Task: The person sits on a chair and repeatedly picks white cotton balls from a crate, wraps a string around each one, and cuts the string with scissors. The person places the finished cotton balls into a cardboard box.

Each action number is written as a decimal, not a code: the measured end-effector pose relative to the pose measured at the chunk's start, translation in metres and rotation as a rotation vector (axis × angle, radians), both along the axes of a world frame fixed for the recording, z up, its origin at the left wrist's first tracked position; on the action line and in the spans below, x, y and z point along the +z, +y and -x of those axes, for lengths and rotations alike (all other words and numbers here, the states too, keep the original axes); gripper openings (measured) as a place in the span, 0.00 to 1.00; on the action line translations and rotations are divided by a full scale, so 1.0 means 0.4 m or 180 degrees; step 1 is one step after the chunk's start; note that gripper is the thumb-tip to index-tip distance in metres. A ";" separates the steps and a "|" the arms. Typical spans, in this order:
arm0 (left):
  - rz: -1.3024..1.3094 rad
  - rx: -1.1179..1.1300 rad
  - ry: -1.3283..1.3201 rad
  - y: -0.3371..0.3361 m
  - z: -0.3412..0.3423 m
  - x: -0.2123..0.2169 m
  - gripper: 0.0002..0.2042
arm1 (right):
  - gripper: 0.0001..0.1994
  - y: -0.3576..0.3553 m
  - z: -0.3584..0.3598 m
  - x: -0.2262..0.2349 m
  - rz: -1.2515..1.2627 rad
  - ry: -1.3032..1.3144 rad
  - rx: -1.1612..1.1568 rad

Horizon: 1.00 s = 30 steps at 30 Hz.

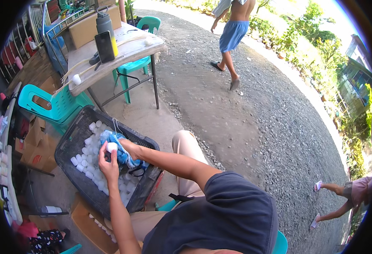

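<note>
My left hand point(109, 166) pinches a small white rounded cylinder point(112, 147) between thumb and fingers, above a black plastic crate point(64, 146). Close beside it, my right hand point(129, 148) is closed on a blue and white patterned cloth point(131, 162), which hangs down into the crate. The fingers of that hand are partly hidden by the cloth. Many similar white cylinders point(88, 166) lie loose in the crate. A thin white cord point(116, 125) loops up near the cloth.
A worn table point(129, 51) beyond the crate bears a grey flask point(104, 23), a phone point(105, 47) and a cardboard box point(82, 31). Green plastic chairs point(52, 103) stand at left. An open carton point(90, 224) sits below the crate. One person point(234, 36) walks on the gravel path; another point(355, 192) is at right.
</note>
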<state>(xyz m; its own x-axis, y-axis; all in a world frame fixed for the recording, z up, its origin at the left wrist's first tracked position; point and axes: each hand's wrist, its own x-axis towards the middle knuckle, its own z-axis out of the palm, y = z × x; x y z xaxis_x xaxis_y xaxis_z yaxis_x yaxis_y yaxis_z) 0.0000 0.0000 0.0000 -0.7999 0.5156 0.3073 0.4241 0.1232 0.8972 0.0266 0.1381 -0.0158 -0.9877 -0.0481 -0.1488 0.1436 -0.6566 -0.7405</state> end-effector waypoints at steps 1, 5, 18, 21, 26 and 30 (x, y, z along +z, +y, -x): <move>0.0102 0.0032 0.0252 -0.001 -0.001 0.003 0.24 | 0.21 -0.007 0.003 0.004 0.0407 0.0012 0.0209; 0.0127 0.0152 0.0856 -0.009 0.043 -0.027 0.20 | 0.21 -0.008 -0.009 0.036 0.0453 0.0051 0.0260; -0.0142 0.0343 0.0378 -0.010 -0.010 -0.028 0.16 | 0.18 -0.029 0.013 -0.033 -0.2347 0.0766 -0.1417; -0.0108 0.0217 0.0259 -0.005 -0.012 -0.031 0.16 | 0.19 -0.006 -0.017 -0.019 -0.2625 0.0645 -0.1138; -0.0682 0.0014 -0.0655 -0.033 0.033 -0.065 0.14 | 0.25 -0.023 0.000 -0.033 -0.2301 0.0961 -0.0828; -0.0703 -0.0005 -0.1483 -0.050 0.030 -0.082 0.16 | 0.24 -0.024 -0.042 0.004 -0.2300 0.1016 -0.0835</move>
<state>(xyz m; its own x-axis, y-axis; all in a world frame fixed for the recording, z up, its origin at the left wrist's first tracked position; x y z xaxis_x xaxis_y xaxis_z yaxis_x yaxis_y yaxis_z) -0.0119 -0.0199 -0.0326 -0.8771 0.4798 0.0201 -0.0270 -0.0910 0.9955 0.0435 0.1286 -0.0143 -0.9535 0.1894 0.2345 -0.2364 0.0133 -0.9716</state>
